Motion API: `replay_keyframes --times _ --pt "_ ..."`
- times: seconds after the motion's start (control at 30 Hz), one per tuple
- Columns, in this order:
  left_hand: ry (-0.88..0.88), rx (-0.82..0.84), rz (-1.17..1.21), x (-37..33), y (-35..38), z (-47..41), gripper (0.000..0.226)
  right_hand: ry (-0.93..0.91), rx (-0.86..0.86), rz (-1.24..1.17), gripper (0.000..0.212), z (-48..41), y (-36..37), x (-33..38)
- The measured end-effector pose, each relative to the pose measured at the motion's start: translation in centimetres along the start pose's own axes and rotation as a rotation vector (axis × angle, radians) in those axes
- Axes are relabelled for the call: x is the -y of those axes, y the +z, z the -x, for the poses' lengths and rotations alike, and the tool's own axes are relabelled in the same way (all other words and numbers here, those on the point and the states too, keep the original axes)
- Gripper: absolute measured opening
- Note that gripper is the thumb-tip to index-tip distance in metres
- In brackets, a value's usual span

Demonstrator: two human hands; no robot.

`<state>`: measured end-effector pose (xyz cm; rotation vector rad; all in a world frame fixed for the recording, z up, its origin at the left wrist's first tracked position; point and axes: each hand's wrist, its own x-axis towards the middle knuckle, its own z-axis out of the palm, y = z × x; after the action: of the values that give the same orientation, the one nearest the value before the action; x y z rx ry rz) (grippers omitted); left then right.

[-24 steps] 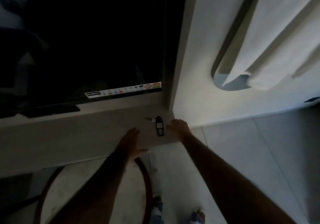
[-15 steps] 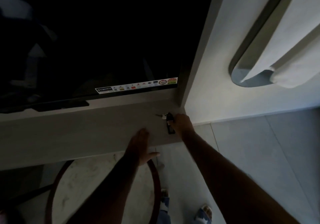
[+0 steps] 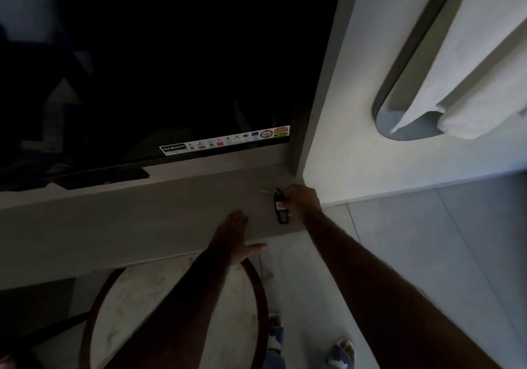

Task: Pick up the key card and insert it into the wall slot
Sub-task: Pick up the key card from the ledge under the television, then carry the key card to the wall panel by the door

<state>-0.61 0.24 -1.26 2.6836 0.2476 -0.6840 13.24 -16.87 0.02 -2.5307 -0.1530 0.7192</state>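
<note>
A narrow black key card (image 3: pixel 281 208) with a small white label lies on the grey shelf (image 3: pixel 142 220) near its right end, with small metal keys (image 3: pixel 264 191) attached at its far end. My right hand (image 3: pixel 302 201) is curled against the card's right side, fingertips touching it. My left hand (image 3: pixel 234 234) lies flat on the shelf's front edge, fingers apart, a little left of the card. No wall slot is in view.
A large dark television (image 3: pixel 159 63) stands on the shelf against the wall. A white wall (image 3: pixel 356 129) rises right of the shelf, with a hanging white towel (image 3: pixel 470 66) at upper right. A round red-rimmed table (image 3: pixel 171 306) sits below the shelf. The room is dim.
My right hand has moved left onto the key card and curled its fingers against it. My left hand has stayed flat at the shelf edge.
</note>
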Motion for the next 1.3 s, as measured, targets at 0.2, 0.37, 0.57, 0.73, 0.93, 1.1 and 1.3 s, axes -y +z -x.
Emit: replay_keyframes --times 0.2,0.37,0.57,0.73,0.93,1.1,1.3 --pt "0.063 -0.074 0.036 -2.9 -2.2 0.6 0.108 -0.120 -0.144 -0.004 0.026 3.6 -4.2 -2.0" --pt "0.168 -0.097 0.048 -7.6 -4.7 1.6 0.112 -0.113 -0.262 -0.410 0.022 7.6 -8.9 -4.2" --pt "0.293 -0.180 0.049 -14.5 -8.6 2.7 0.118 -0.204 -0.336 -0.474 0.023 11.5 -15.5 -5.9" --pt "0.393 -0.215 0.037 -20.3 -12.1 4.0 0.126 -0.238 -0.399 -0.651 0.025 15.3 -21.4 -7.3" --pt "0.511 -0.268 0.072 -27.5 -15.9 6.1 0.130 -0.318 -0.480 -0.678 0.022 20.2 -28.9 -9.2" --pt "0.635 -0.349 0.076 -34.2 -19.3 7.3 0.121 -0.351 -0.592 -0.658 0.023 24.2 -34.9 -11.6" --pt "0.736 -0.391 0.108 -41.9 -22.1 8.9 0.121 -0.395 -0.693 -0.686 0.025 28.6 -41.3 -15.0"
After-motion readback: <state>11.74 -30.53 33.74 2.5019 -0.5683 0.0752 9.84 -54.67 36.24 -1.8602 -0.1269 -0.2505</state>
